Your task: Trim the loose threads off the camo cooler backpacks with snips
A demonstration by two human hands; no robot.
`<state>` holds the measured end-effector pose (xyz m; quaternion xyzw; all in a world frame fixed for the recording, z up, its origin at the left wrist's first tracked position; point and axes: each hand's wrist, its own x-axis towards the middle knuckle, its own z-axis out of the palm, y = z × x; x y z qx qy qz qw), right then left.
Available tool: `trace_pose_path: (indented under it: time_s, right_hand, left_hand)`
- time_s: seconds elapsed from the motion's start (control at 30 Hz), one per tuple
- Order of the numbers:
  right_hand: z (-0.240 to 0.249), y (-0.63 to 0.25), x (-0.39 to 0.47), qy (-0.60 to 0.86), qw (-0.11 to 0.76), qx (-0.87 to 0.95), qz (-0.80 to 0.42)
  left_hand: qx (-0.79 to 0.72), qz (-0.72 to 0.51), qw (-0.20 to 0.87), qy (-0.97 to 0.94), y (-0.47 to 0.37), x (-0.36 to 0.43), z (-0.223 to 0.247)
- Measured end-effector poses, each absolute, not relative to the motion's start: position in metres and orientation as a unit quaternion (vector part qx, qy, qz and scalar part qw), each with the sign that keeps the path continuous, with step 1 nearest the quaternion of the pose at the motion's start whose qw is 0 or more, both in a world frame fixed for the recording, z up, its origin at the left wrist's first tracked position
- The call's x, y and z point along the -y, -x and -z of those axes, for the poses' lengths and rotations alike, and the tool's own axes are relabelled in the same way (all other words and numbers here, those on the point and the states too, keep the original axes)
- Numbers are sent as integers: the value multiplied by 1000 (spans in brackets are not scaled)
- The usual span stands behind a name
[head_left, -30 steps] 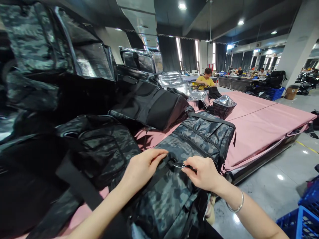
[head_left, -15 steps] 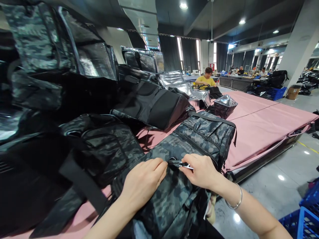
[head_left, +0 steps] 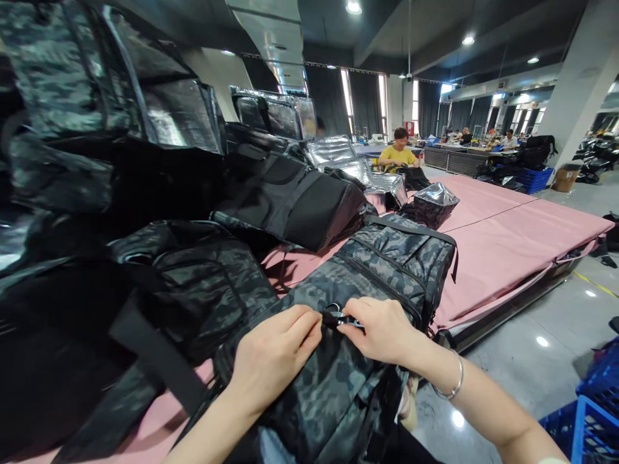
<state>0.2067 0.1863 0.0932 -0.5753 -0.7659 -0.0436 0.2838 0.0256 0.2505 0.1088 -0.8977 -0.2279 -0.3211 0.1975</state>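
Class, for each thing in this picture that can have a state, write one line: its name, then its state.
Left hand: fingers bent; what it pinches is hidden.
Right hand: closed on a small metal piece.
Small metal piece: held, partly hidden.
Camouflage bag: lying beneath both hands.
Silver-lined bag: open, lining showing.
Pink cloth: spread out, creased along its edge.
Ceiling light: lit.
Curtains: bright gaps between them.

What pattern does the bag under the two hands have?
The bag has dark grey-and-black camouflage, showing best in the head view.
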Motion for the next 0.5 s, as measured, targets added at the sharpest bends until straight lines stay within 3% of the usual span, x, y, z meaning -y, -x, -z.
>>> trace_pose_path:
  time_s: [0.17,0.33,0.5]
  right_hand:
    - [-92,-205,-187,567,318,758,49]
    - [-92,-223,-174,558,518,648,-5]
    - [-82,-247,-154,600,572,557,-47]
  left_hand:
    - [225,327,188,898,-25,-248,-111]
    - [248,392,47,885,-22,-242,-118]
    - [224,333,-111,909,-29,-237,-127]
